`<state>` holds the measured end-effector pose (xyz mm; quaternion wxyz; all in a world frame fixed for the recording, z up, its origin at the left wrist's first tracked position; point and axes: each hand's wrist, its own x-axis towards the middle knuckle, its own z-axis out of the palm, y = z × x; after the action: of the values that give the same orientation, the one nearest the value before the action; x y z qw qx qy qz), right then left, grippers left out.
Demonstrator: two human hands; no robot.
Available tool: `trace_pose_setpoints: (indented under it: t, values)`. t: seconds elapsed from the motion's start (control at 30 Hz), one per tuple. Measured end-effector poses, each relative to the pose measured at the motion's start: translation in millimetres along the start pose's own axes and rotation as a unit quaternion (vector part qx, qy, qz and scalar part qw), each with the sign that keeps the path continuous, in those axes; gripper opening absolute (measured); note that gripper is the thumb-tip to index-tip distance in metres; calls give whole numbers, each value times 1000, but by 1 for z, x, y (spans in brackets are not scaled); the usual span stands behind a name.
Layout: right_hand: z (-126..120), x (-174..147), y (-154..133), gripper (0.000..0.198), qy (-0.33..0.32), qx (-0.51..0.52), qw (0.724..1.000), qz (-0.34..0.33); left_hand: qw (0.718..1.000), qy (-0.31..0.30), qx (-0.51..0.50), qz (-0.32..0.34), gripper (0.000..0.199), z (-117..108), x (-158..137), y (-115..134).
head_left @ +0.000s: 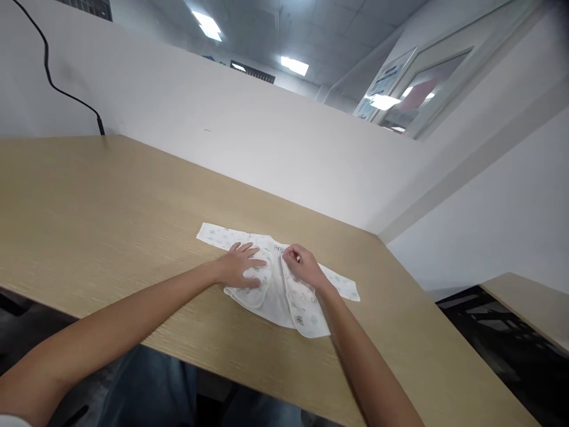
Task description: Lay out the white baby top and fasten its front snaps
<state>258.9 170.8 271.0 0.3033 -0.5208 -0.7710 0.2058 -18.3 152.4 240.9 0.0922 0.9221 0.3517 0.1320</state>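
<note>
A small white baby shirt with a faint print lies spread on the table, its front parted and both sleeves stretched out sideways. My left hand rests flat on the left front panel, fingers spread. With thumb and fingers pinched together, my right hand grips the upper edge of the shirt's right front panel near the neckline. A small label with dark marks shows inside the collar, between the hands. Part of the right sleeve is hidden behind my right hand.
The light wood table runs up to a white partition at the back. A black cable hangs down the partition at the left. Beyond the table's right edge stands another wood-topped surface with a dark space beneath.
</note>
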Motion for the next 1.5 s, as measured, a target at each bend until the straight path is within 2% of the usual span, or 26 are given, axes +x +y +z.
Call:
trace_pose_setpoints:
  t: [0.1, 0.2, 0.3, 0.37, 0.47, 0.57, 0.63, 0.73, 0.8, 1.03, 1.17, 1.23, 1.33, 1.5]
  values:
    - [6, 13, -3, 17, 41, -14, 999, 17, 1000, 3, 7, 1, 73, 1, 0, -1]
    - [24, 21, -2, 12, 48, -53, 996, 49, 1000, 9, 13, 0, 72, 2, 0, -2]
    - [36, 20, 0, 11, 51, -63, 995, 56, 1000, 14, 14, 0, 71, 2, -1, -1]
    - [32, 12, -2, 16, 63, -53, 996, 42, 1000, 15, 11, 0, 72, 2, -1, 0]
    - [11, -14, -15, 21, 66, -37, 997, 18, 1000, 12, 1, -3, 73, 2, 0, 1]
    - [-9, -53, -35, 31, 19, -50, 999, 11, 1000, 5, -15, -10, 74, 2, 1, 2]
    - [-14, -82, -46, 37, -45, -73, 996, 6, 1000, 6, -27, -12, 73, 1, 1, 3]
    - [-13, -114, -52, 31, -88, -112, 990, -6, 999, 4, -34, -14, 72, 1, 2, 3]
    - [-12, -124, -53, 27, -109, -110, 988, -3, 999, 2, -33, -16, 72, 1, 1, 2]
    - [-37, -116, -56, 28, -117, -22, 992, 44, 999, 0, -28, -20, 74, 3, 2, 1]
    - [-43, -117, -49, 23, -172, 16, 983, 70, 999, -7, -26, -22, 75, 3, 2, 2]
    - [-43, -117, -46, 24, -183, 22, 980, 77, 999, -8, -26, -22, 76, 3, 2, 2]
    - [-38, -116, -49, 27, -160, 7, 984, 81, 999, -5, -29, -21, 76, 3, 2, 2]
    - [-18, -111, -62, 25, -138, -49, 986, 73, 999, 8, -36, -20, 76, 5, 2, 1]
